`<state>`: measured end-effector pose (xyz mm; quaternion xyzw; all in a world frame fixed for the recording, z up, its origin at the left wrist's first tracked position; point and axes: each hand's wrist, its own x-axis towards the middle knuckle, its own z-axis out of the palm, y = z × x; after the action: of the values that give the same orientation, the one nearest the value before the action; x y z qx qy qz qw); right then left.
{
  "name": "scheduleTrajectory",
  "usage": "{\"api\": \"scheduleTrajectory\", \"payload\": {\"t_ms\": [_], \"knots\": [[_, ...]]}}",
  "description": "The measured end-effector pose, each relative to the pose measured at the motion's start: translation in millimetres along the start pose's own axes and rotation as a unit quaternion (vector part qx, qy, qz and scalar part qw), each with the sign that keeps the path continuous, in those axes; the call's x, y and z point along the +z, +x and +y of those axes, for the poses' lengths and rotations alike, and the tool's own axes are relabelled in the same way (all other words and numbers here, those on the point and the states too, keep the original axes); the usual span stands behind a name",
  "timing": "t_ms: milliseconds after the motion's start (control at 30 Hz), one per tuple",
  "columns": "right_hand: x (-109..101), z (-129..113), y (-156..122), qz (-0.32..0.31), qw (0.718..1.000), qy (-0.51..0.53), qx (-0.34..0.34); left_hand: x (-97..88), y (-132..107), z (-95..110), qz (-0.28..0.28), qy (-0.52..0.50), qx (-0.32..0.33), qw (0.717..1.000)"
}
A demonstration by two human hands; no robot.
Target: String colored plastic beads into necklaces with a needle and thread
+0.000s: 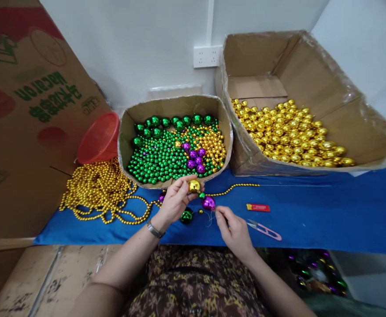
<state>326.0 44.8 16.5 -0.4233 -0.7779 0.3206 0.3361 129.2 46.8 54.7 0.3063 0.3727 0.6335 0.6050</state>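
My left hand (pixel 176 198) pinches a shiny gold ball (pixel 194 186) between thumb and fingers. Beside it on the same strand hang a small green bead (pixel 202 195) and a purple ball (pixel 209 202). My right hand (pixel 232 229) is closed in a pinch at the lower right of the purple ball, on what looks like thin thread (pixel 210 216). Just below my left fingers a dark green ball (pixel 186 215) lies on the blue cloth, near a tiny gold bead (pixel 200 211). A gold bead chain (pixel 235 188) runs out behind to the right.
A cut-down carton (pixel 176 182) holds green, gold and purple beads. Gold balls fill part of a larger box (pixel 249 163) at right. Gold bead chains (pixel 97 189) pile by a red bowl (pixel 98 138) at left. A red lighter (pixel 259 207) and pink thread snips (pixel 265 230) lie on the blue cloth (pixel 312 211).
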Motion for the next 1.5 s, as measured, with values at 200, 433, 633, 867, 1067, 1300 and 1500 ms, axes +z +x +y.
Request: {"api": "scheduleTrajectory", "payload": {"t_ms": [200,433,633,867,1067,1300,1500], "knots": [[4,5,-2,-0.046,0.983,0.147,0.098,-0.8,1,-2,0.008,0.025,0.0,1.0],[18,16,0,-0.052,0.895,0.408,0.175,-2.9,-1,3,-0.041,0.129,0.018,0.991],[13,19,0,-0.022,0.848,0.497,0.18,-36.2,30,54,-0.003,0.393,0.061,0.917],[7,18,-1,-0.004,0.845,0.503,0.183,-131.4,110,118,0.202,0.742,-0.028,0.638],[6,15,-1,-0.012,0.869,0.461,0.182,-153.6,128,111,0.206,0.701,-0.039,0.682],[8,18,-4,-0.03,0.886,0.427,0.18,-138.8,121,114,0.229,0.615,0.024,0.754],[7,11,0,-0.039,0.901,0.4,0.162,-76.4,66,76,0.088,0.194,-0.009,0.977]]}}
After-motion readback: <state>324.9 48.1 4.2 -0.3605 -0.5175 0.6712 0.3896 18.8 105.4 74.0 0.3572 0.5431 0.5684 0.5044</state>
